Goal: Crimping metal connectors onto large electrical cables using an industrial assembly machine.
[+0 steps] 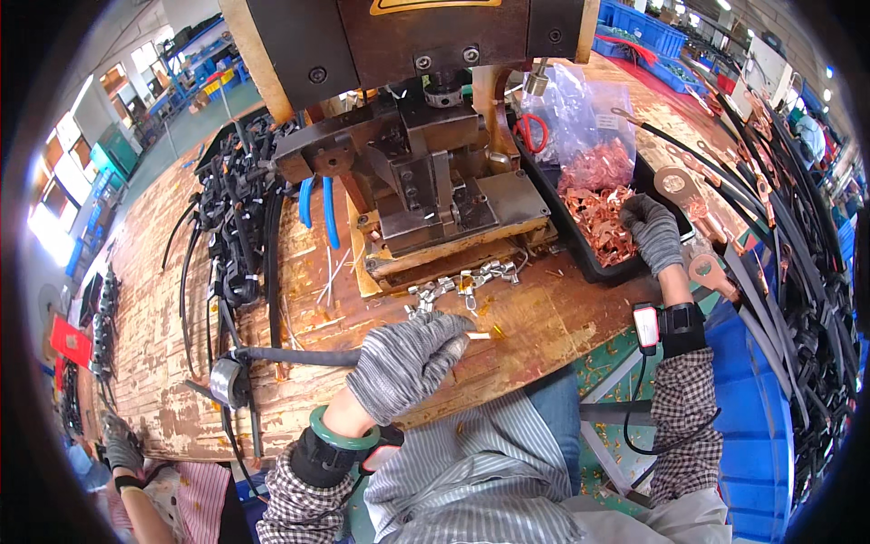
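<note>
Black cable (299, 356) is in the left hand (408, 363), running out leftward from the fist to a dark cylindrical piece (228, 383) on the bench. Left fingers are curled closed round it, seemingly to keep it steady near the bench edge; a small pale piece (478, 335) shows just beyond the fingertips, can't tell if it's part of the cable. Right hand (651, 234) is over the black tray (569, 227), fingers bent down onto copper pieces (598, 227); can't tell if it pinches one, fingertips hidden. Tray sits beside the press (435, 181), probably so loose bits stay contained and within the right hand's reach. Plastic bag (594, 118) with more copper is beyond the right hand, red-handled scissors (533, 133) left of the bag. Silver metal clips (467, 283) lie just beyond the left hand, in front of the press. Blue-handled tool (331, 213) is farther off, past the left hand. Bunched black cables (240, 227) lie left of that, presumably grouped to keep the middle workable.
</note>
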Demonstrator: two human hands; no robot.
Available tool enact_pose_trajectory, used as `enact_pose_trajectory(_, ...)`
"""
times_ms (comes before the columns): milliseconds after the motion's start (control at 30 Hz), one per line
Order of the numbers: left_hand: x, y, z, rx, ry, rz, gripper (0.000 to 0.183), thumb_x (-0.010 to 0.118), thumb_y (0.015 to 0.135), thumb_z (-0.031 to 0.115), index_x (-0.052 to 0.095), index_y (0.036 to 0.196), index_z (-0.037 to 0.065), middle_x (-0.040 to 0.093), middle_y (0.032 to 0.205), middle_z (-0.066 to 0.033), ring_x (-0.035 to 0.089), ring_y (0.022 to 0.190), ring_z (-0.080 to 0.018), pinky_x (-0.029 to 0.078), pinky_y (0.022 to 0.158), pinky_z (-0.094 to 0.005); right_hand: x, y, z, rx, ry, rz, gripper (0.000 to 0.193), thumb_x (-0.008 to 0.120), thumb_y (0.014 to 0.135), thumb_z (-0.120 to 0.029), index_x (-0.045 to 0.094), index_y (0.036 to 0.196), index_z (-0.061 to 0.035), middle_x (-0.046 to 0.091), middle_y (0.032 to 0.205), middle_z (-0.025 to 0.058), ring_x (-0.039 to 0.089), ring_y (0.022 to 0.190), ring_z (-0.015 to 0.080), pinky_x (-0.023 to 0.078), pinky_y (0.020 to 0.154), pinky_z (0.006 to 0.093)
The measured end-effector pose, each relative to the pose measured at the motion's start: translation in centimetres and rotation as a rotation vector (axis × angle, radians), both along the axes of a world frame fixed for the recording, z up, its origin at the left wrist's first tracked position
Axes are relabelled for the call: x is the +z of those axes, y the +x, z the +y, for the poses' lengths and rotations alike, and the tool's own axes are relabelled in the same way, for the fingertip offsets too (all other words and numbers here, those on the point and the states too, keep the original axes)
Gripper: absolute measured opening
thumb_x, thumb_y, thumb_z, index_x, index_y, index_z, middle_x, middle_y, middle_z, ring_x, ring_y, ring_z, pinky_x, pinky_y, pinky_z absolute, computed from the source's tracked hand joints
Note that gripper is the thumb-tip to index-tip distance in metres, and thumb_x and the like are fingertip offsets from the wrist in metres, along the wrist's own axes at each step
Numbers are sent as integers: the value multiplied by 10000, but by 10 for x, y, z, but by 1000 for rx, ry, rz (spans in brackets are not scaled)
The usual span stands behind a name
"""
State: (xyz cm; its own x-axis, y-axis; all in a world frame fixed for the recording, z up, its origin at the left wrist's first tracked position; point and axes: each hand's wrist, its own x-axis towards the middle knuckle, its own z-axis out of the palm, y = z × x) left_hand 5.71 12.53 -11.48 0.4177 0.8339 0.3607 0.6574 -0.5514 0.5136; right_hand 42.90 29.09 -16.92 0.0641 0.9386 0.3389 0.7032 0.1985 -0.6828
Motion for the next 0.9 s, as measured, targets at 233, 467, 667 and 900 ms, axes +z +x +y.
enact_pose_trajectory(233, 4, -1, 1, 36, 2, 82, 215, 568, 831, 241, 634, 987, 108, 627, 789, -121, 606, 660, -277, 476, 566, -347, 7, -9, 3, 104, -28, -200, 228, 613, 789, -103, 627, 997, -10, 658, 922, 103, 610, 826, 159, 479, 747, 301)
enact_pose_trajectory(467, 13, 2, 7, -13, -135, -81, 232, 570, 840, 214, 601, 1048, 116, 620, 805, -136, 609, 704, -291, 485, 607, -339, -63, 68, 37, 231, 53, -284, 247, 612, 775, -197, 637, 967, -44, 650, 873, 148, 626, 812, 261, 478, 754, 343)
enact_pose_trajectory(667, 13, -15, 7, 29, -172, -113, 281, 566, 840, 144, 544, 1108, 61, 600, 871, -163, 595, 780, -321, 480, 668, -363, -22, 10, 11, 340, -22, 174, 336, 646, 746, -338, 646, 931, -57, 650, 872, 144, 623, 832, 282, 474, 767, 358)
enact_pose_trajectory(900, 9, -17, 9, 83, -68, -83, 206, 563, 842, 113, 574, 1013, 0, 597, 855, -157, 600, 787, -308, 475, 696, -341, 25, -61, 2, 4, -198, -826, 287, 570, 781, -334, 633, 855, -64, 631, 790, 164, 613, 791, 316, 479, 716, 405)
